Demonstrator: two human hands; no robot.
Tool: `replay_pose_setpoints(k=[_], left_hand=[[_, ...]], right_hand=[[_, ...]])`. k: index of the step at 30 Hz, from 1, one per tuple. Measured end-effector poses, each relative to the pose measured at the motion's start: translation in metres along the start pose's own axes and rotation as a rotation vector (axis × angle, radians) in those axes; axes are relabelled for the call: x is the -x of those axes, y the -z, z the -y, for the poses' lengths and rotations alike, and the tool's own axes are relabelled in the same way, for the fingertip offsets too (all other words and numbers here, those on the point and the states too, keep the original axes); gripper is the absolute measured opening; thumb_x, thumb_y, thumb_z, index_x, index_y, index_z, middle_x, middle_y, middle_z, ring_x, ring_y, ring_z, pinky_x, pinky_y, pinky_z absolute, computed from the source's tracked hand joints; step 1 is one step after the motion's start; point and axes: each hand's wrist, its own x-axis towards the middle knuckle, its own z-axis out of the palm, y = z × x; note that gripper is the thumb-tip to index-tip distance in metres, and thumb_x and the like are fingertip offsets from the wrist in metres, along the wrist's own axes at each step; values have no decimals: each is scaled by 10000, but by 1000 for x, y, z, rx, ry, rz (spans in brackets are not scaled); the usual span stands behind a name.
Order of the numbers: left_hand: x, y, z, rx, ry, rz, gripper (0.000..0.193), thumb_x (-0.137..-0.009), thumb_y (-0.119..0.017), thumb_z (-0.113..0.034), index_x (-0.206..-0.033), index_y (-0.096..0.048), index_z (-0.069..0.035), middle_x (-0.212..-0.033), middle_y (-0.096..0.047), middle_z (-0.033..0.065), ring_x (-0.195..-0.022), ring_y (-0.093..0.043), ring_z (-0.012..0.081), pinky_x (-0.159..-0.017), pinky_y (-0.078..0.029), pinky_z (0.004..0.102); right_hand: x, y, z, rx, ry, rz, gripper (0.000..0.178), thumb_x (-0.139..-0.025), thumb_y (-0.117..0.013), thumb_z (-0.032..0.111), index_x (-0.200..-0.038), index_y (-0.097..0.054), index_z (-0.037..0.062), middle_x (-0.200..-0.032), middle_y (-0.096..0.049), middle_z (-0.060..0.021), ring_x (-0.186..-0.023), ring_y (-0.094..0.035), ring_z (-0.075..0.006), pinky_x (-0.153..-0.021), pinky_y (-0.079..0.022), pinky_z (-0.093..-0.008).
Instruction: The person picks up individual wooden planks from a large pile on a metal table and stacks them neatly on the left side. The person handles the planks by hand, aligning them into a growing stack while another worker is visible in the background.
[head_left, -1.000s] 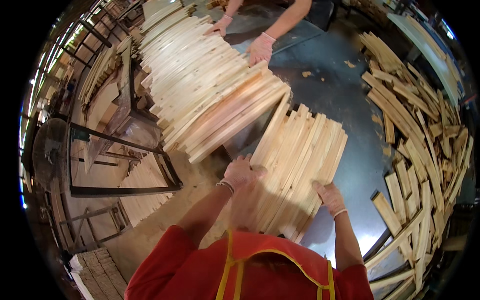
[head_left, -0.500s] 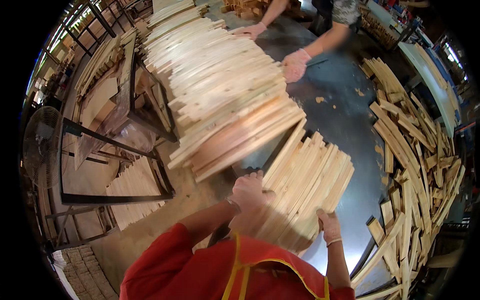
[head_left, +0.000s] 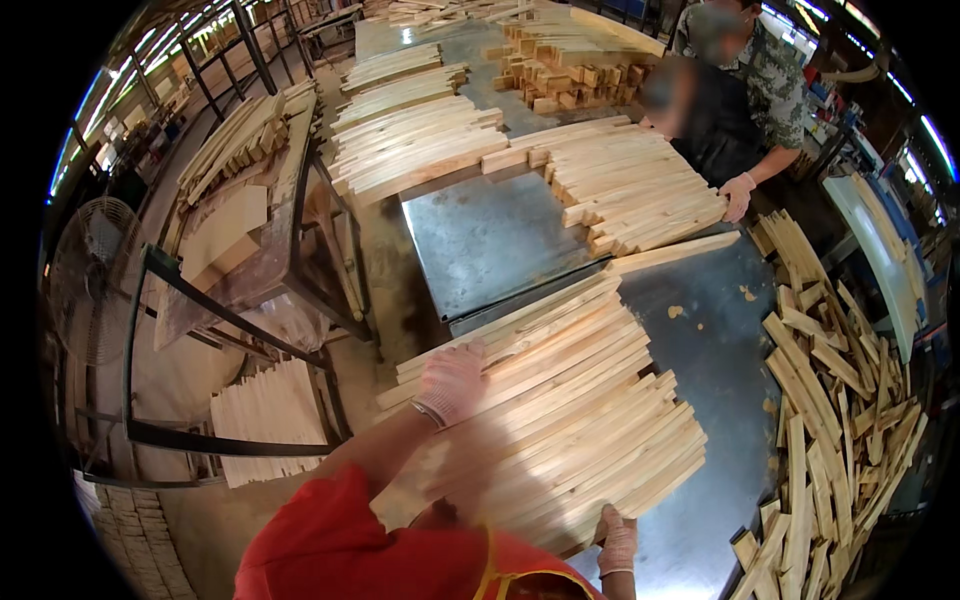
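Observation:
A wide row of pale wooden strips [head_left: 570, 400] lies side by side in front of me on the dark metal table [head_left: 700, 330]. My left hand [head_left: 455, 383], in a light knitted glove, lies across the row's far left part, its fingers bent over the strips near the far edge. At the row's near right corner my right hand [head_left: 617, 541], gloved too, clasps the outermost strips, thumb on top. The strips' left ends are partly hidden by my arm and red sleeve.
Across the table a person's gloved hand [head_left: 738, 197] holds the end of another row of strips [head_left: 640, 185]. A heap of loose offcuts [head_left: 840, 400] covers the right side. More strip rows [head_left: 415, 140] line the far left. A black metal frame [head_left: 230, 440] and a fan [head_left: 95, 280] stand left.
The row under my hands has turned and spread wider before me. My left hand has moved left, my right hand down. The person's row now lies farther off, apart from mine.

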Motion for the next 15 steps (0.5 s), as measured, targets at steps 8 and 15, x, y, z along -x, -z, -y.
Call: replay_pose_setpoints(k=[8,15], left_hand=[[8,23,-11,-62,44,-55,498,-991,-688,-409,-1344,-561,-82,-1281,-698,158,-1213,-691,331,-976,-558,450],[2,-5,-2,-86,-65,-248,431,-963,-632,-380,-1245,-653,-55,-1156,-722,185,-1088,-721,341,-893,-569,478]], right_hand=[[-10,12,8,466,226,199,513,-996,-692,480,-1080,-592,-16,-872,-661,-136,-770,-651,-259,-743,-539,-426],[-37,22,9,444,86,192,748,-920,-809,269,-1493,-429,-24,-1282,-710,-133,-1139,-667,-265,-992,-535,-408]])
